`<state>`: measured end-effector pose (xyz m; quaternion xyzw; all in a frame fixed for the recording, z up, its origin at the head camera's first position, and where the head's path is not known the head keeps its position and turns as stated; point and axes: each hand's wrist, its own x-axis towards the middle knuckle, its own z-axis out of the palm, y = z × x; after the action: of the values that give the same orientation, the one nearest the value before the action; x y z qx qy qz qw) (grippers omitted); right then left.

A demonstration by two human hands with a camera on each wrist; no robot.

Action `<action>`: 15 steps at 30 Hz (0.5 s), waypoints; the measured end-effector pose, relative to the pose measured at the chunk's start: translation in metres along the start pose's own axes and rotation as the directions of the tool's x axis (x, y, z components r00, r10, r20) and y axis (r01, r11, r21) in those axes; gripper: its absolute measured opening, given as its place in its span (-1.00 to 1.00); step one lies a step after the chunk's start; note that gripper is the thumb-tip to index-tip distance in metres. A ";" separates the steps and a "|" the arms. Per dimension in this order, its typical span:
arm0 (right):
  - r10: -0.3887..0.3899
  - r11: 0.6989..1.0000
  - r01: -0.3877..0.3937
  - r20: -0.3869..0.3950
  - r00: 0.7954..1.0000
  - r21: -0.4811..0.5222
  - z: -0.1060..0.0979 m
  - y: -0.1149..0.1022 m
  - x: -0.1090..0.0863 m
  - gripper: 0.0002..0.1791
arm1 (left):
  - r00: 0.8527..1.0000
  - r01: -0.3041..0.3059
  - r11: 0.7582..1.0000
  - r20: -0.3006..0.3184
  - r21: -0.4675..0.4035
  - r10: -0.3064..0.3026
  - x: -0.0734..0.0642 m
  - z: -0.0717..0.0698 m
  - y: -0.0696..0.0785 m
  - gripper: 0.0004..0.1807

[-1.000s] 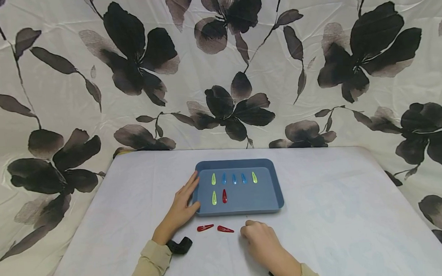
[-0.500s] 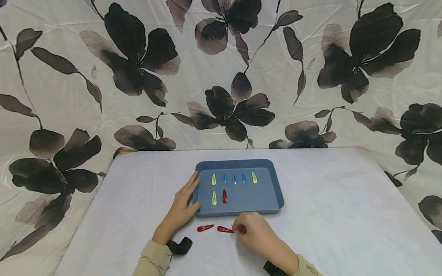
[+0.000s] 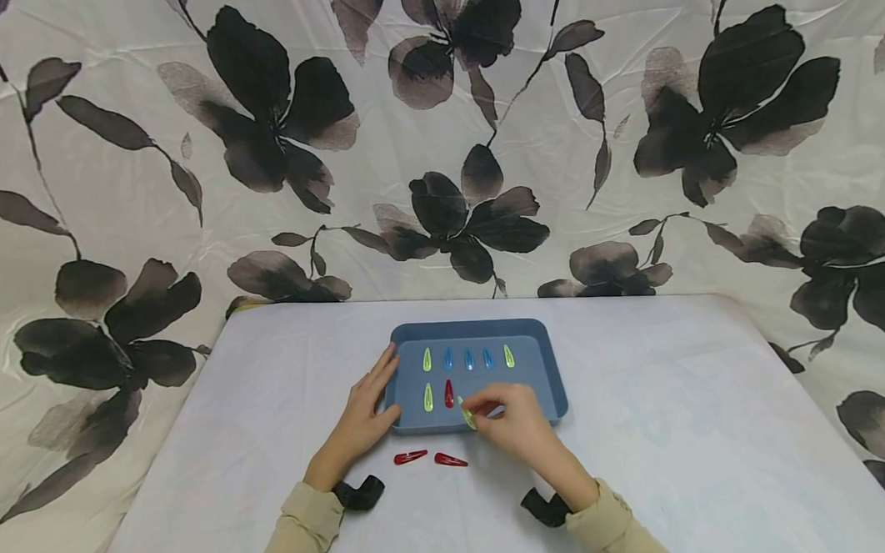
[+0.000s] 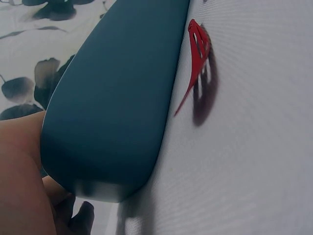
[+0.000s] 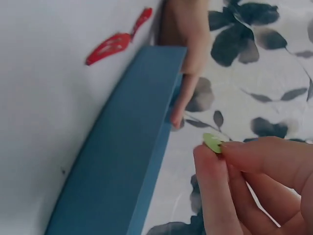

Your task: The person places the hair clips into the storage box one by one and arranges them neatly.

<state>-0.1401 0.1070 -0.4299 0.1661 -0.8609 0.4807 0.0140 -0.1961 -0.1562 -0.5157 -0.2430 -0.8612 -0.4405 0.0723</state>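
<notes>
My right hand (image 3: 516, 419) is over the near side of the blue-grey tray (image 3: 542, 388), pinching a yellow-green snap hair clip (image 5: 212, 142) between thumb and forefinger. Straight fingers of my left hand (image 3: 363, 410) rest along the tray's left rim. Inside the tray, the far row has a green clip (image 3: 427, 359), three blue clips (image 3: 469, 359) and another green clip (image 3: 508, 356). Nearer, a green clip (image 3: 428, 397) lies beside a red clip (image 3: 449, 393). Two more red clips (image 3: 410, 457) lie on the cloth in front of the tray.
A white cloth (image 3: 691, 430) covers the table under the tray. Behind it hangs a fabric with dark flowers (image 3: 477, 224). Black wrist straps show at the left wrist (image 3: 359, 493) and the right wrist (image 3: 545, 507).
From the cloth in front of the tray, my right hand has moved up over its near edge, and a green hair clip now shows in its fingers. My left hand has stayed still.
</notes>
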 end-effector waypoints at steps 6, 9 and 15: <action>0.065 0.990 -0.055 -0.074 0.995 0.128 -0.001 0.005 0.013 -0.78 | 1.000 -0.002 1.000 -0.004 0.006 0.002 0.001 0.001 -0.001 -0.15; 0.096 0.979 -0.076 -0.099 0.990 0.188 -0.001 0.008 0.019 -0.76 | 1.000 0.000 1.000 -0.002 0.001 0.000 0.001 0.001 -0.001 -0.15; 0.154 0.948 -0.107 -0.139 0.978 0.301 0.002 0.018 0.033 -0.73 | 1.000 0.001 1.000 -0.002 0.002 -0.001 0.000 0.001 -0.001 -0.15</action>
<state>-0.1767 0.1049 -0.4395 0.0695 -0.7857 0.6141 0.0268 -0.1968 -0.1561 -0.5168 -0.2422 -0.8617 -0.4399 0.0733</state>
